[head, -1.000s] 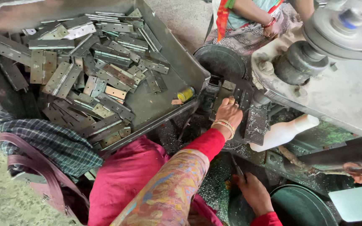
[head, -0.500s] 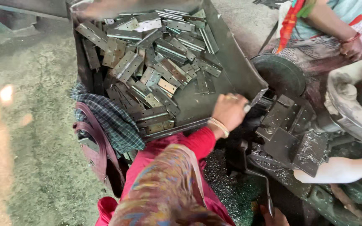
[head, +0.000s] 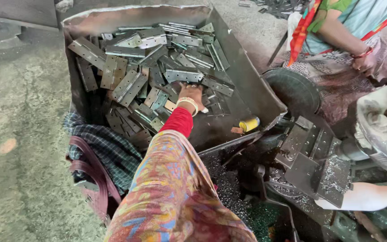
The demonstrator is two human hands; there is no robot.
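The left hand reaches into the metal tray and lies flat on the heap of steel hinges. A small yellow spool sits at the tray's near corner, right of the hand. A checked cloth lies beside the tray.

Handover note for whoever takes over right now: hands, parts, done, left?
Left hand: reaching into the metal tray, fingers down on the heap of hinges; grip cannot be told.
Right hand: out of view.
Yellow spool lies at the tray's near corner. The machine block holds no hinge that shows; shavings lie below.
Done: nothing lifted yet. Left: the whole heap.
Another person sits opposite.
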